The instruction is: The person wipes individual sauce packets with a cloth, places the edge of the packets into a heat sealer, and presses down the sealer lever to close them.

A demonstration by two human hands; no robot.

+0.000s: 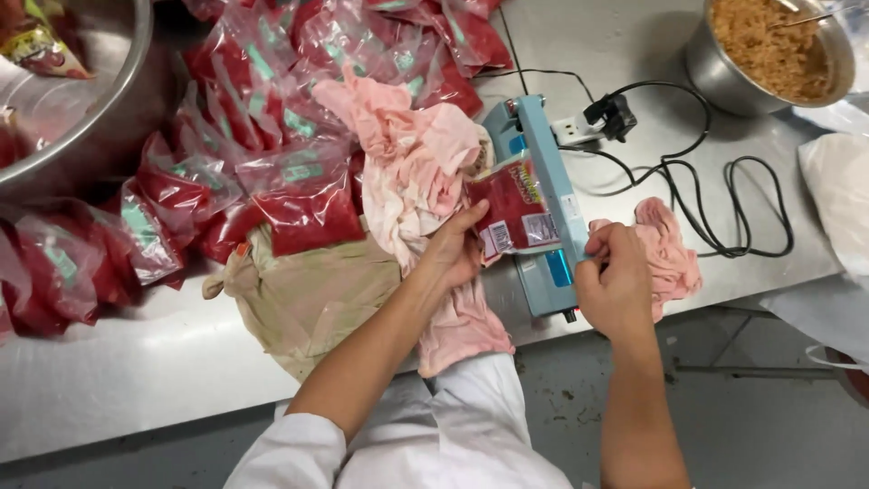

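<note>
My left hand (pixel 450 251) holds a red filled plastic pouch (pixel 512 210) whose open end lies across a blue heat sealer (pixel 541 181). My right hand (pixel 615 281) is closed on the front end of the sealer's blue arm, fingers curled over it. Under my left wrist lies a pink cloth (pixel 416 172), draped over a beige cloth (pixel 312 290). Both forearms reach up from the bottom of the view.
A heap of red pouches (pixel 262 145) fills the steel table (pixel 109 380) at left and top. A large steel bowl (pixel 81 100) sits top left. A pot of brown crumbs (pixel 769 54) stands top right. Black cables (pixel 724 199) and another pink cloth (pixel 670 249) lie right of the sealer.
</note>
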